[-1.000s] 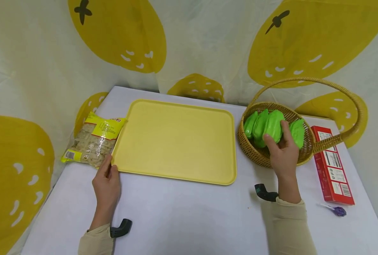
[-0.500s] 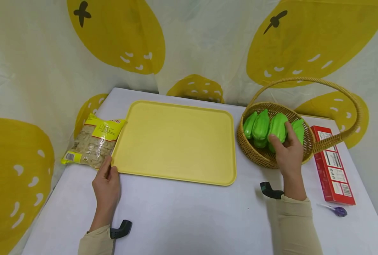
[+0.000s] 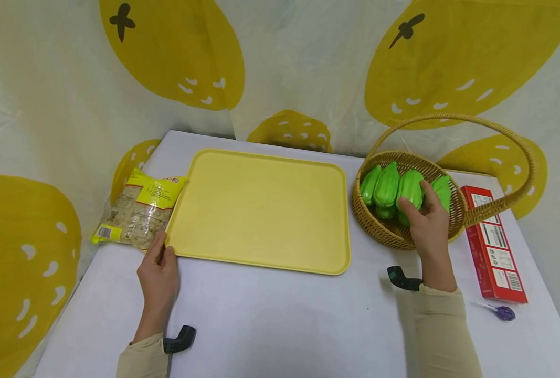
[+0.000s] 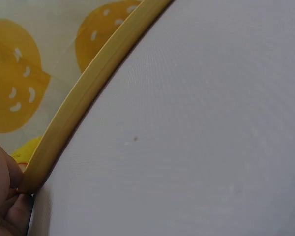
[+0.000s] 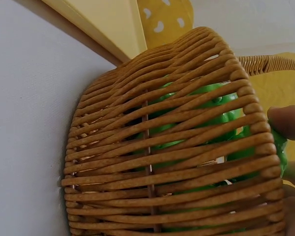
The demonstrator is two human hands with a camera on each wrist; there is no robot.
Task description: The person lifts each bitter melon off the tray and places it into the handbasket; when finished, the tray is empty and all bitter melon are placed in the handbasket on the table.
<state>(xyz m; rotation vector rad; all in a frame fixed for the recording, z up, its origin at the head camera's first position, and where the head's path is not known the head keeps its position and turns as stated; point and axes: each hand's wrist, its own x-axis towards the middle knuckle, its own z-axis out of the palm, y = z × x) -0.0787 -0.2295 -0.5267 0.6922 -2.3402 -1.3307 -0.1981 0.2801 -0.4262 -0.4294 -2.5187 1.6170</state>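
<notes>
My left hand (image 3: 158, 275) pinches the near-left corner of the yellow tray (image 3: 261, 210), which lies flat on the table. In the left wrist view, fingers (image 4: 1, 179) meet the end of the tray's rim (image 4: 73, 105). On the right, my right hand (image 3: 430, 223) reaches into a wicker basket (image 3: 379, 231), thumb and fingers around a green ridged fruit (image 3: 410, 189). Similar green fruits (image 3: 386, 186) sit beside it. Through the weave in the right wrist view, the basket wall (image 5: 172, 147) partly hides them; only some fingers (image 5: 289, 123) show.
A clear and yellow food packet (image 3: 143, 210) lies against the tray's left side. Right of the basket is a red box (image 3: 494, 252), with a purple lollipop (image 3: 504, 313) below it. The basket's tall handle (image 3: 530, 163) arches over the right side. A fruit-print curtain (image 3: 303, 63) hangs behind.
My right hand has moved slightly right with the green fruit, which now sits apart from its left neighbour and a little lower. My left hand has stayed on the tray corner.
</notes>
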